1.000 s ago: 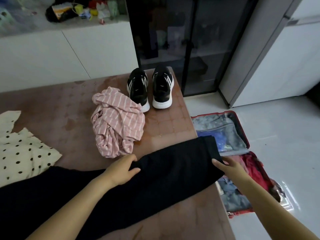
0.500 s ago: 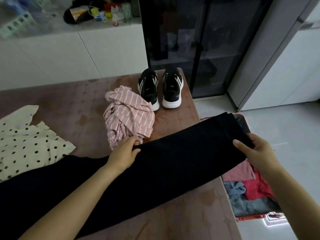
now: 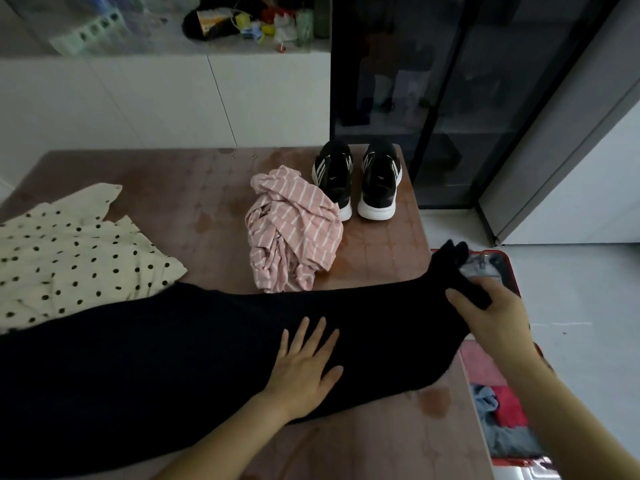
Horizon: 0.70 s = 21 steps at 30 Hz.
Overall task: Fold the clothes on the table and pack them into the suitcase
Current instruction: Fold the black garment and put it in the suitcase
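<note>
The long black garment (image 3: 173, 358) is stretched across the near part of the brown surface (image 3: 194, 188), running from the left edge of the shot over to the right edge of the surface, where its far end sticks out past the edge and over the open suitcase (image 3: 514, 275). The person's left hand (image 3: 304, 368) lies flat on top of it, about mid-length, with the fingers (image 3: 320, 336) straight and spread, so it's pressing, not gripping anything. The right hand (image 3: 491, 313) has the far end of that same black piece: thumb on top, the other fingers curled underneath with the cloth bunched between them.

The suitcase sits on the floor just beside the right edge of the surface. It has a red rim and there's already a jumble of red, blue and grey clothes (image 3: 505, 410) inside.

Further back on the surface is a crumpled pink striped garment (image 3: 294, 230), right up against a pair of black sneakers (image 3: 356, 181) with white soles standing side by side at the far corner. Over on the left lies a cream polka-dot garment (image 3: 69, 251), spread out unfolded, with the black piece overlapping its near edge. A dark glass cabinet (image 3: 450, 81) stands behind the sneakers.
</note>
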Available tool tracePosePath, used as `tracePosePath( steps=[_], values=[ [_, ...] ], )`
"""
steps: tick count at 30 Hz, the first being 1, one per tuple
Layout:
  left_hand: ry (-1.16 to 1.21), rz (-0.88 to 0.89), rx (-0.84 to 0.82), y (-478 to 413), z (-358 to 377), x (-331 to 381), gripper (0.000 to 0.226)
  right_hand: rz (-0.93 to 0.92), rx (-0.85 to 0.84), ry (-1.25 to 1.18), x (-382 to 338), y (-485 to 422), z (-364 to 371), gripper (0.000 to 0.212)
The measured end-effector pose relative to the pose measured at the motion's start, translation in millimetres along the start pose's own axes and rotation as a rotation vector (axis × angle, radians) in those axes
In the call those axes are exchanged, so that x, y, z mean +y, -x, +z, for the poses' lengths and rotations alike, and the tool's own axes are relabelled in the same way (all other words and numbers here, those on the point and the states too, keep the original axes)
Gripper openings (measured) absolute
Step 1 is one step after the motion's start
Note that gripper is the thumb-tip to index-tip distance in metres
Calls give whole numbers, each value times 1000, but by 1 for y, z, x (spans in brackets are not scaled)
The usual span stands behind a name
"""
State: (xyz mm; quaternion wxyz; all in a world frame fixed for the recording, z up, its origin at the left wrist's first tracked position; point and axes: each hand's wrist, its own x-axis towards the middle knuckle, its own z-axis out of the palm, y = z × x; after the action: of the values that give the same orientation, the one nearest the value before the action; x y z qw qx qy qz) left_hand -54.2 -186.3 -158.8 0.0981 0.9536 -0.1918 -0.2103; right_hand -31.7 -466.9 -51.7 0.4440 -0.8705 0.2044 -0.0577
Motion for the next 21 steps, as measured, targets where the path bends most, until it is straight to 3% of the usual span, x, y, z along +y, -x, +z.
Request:
tracePosePath(
  steps=[3,6,8,10,12,14,16,19,21],
  values=[
    [330,-16,58,0,-17,3,54,-194,-19,46,-34,36,37,15],
    [1179,-168,178,7,-41,12,56,-470,-67,207,-46,67,81,18],
    [1564,-349,234,9,-49,8,60,-574,-166,333,-46,84,109,23],
    [1549,-436,248,10,-51,0,49,-574,-362,465,-41,97,132,28],
    [1324,-481,281,9,-42,-10,29,-474,-629,545,-35,105,144,43],
    [1166,-546,298,5,-31,-20,34,-414,-752,530,-28,105,144,69],
    [1085,-612,317,5,-25,-28,45,-415,-669,492,-20,99,139,77],
    [997,-637,396,10,-26,-31,60,-389,-354,507,-1,77,128,44],
    [928,-542,481,20,-25,-30,71,-280,-253,530,8,61,122,35]
  ],
)
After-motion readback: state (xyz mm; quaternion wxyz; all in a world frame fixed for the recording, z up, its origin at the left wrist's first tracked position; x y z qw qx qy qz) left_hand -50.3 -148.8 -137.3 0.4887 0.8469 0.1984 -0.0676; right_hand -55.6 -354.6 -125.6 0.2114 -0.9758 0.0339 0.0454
